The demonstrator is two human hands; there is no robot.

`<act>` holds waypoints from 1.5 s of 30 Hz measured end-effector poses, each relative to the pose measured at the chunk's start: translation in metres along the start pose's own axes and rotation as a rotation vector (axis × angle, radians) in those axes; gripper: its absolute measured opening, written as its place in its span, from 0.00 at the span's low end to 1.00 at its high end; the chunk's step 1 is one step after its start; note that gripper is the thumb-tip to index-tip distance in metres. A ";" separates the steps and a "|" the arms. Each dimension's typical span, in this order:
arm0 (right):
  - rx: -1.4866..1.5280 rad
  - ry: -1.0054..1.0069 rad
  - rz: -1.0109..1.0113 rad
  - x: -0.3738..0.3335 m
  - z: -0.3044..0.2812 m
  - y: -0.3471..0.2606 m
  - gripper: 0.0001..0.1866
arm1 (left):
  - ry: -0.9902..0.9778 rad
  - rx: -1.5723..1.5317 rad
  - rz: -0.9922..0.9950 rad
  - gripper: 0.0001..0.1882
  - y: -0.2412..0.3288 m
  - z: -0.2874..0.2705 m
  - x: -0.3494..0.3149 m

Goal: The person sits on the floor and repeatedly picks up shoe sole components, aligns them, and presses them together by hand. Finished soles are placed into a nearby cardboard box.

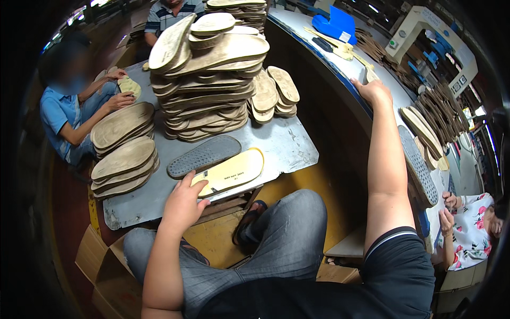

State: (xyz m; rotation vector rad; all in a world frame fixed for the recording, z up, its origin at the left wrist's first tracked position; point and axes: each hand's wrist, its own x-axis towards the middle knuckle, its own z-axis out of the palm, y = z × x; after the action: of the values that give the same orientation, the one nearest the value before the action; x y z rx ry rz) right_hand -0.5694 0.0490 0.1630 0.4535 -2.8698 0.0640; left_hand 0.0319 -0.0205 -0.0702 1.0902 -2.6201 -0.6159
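Observation:
A yellow sandal insole (234,171) with dark print lies at the near edge of the grey metal table (297,143). My left hand (184,204) rests at its left end, fingers apart, the fingertips touching it. Right behind lies a grey outsole (204,156) with a dimpled surface. Off to the right, my right arm stretches to the long white bench. There my right hand (376,93) is over the bench's blue edge, its fingers apart beside a narrow pale piece (371,73). Whether the fingertips touch that piece is hard to see.
Tall stacks of brown footbeds (210,101) stand on the table, with lower stacks (125,159) at left. A blue tray (334,25) and more soles (422,127) lie on the bench (297,22). Co-workers sit at left and lower right; an open cardboard box (106,266) is by my left leg.

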 end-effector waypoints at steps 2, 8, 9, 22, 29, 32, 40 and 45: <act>0.027 -0.123 -0.037 0.003 -0.001 -0.008 0.50 | 0.006 0.020 -0.012 0.37 -0.005 -0.002 -0.008; 0.366 0.048 0.016 0.024 -0.013 0.062 0.45 | 0.045 -0.025 0.045 0.39 0.003 -0.003 -0.008; 0.654 0.152 0.048 0.015 -0.008 0.078 0.45 | 0.072 -0.028 0.057 0.39 0.006 -0.005 -0.009; 1.496 -0.295 -1.220 -0.446 0.091 -0.044 0.54 | 0.207 -1.676 0.387 0.78 0.062 -0.025 -0.032; 1.081 -0.339 -1.848 -0.537 0.048 -0.085 0.62 | 0.840 -1.599 0.045 0.59 0.033 -0.026 -0.163; 1.084 -0.441 -1.952 -0.547 0.044 -0.101 0.66 | 1.040 -1.596 -0.107 0.47 0.003 -0.044 -0.233; 0.910 -0.551 -1.680 -0.510 0.087 -0.129 0.37 | 2.182 -1.315 -0.476 0.45 -0.153 -0.055 -0.572; 0.908 -0.575 -1.668 -0.512 0.126 -0.147 0.26 | 2.474 -0.566 -1.183 0.24 -0.158 0.055 -0.875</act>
State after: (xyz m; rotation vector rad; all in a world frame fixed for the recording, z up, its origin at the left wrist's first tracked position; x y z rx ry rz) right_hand -0.0785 0.0524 -0.0802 3.0272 -1.6412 0.9816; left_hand 0.7166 0.5236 -0.2407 1.2850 0.3190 0.1315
